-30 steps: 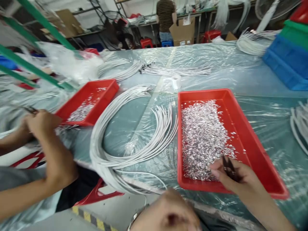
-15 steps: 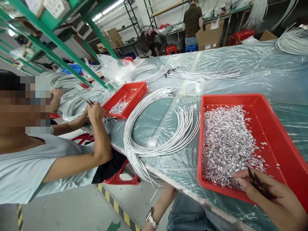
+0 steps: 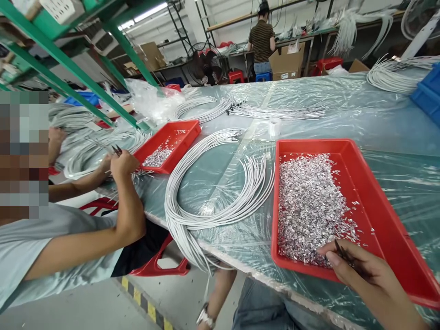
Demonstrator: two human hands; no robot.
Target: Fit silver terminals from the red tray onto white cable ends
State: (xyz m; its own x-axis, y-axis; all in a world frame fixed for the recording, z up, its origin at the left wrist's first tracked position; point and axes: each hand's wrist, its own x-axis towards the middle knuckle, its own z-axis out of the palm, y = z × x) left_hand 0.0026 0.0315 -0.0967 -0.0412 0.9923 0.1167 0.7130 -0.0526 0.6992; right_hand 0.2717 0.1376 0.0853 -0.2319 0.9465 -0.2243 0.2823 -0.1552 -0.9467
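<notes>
My right hand [image 3: 369, 272] is closed around dark pliers [image 3: 343, 254], their pointed jaws showing above the fingers. Its thumb and forefinger meet at the near edge of a heap of small silvery metal pieces [image 3: 305, 206]; whether they pinch one is too small to tell. The heap lies in a red tray [image 3: 388, 211]. At the bottom, a forearm with a wristwatch [image 3: 205, 316], apparently my left, shows below the table edge; the fingers of my left hand are out of sight. Left of the tray lies a coiled bundle of white cables [image 3: 202, 222], partly hanging over the edge.
On the left sits a co-worker [image 3: 82, 256], holding a similar dark tool near a smaller red tray [image 3: 185, 142]. A white roll [image 3: 275, 127] and more white cables [image 3: 282, 110] lie farther back. A blue crate [image 3: 428, 94] stands at right; a green rack [image 3: 79, 82] rises at left.
The view has swung a little to the right, so things sit farther left and the blue crate appears. My right hand stays at the heap with the pliers.
</notes>
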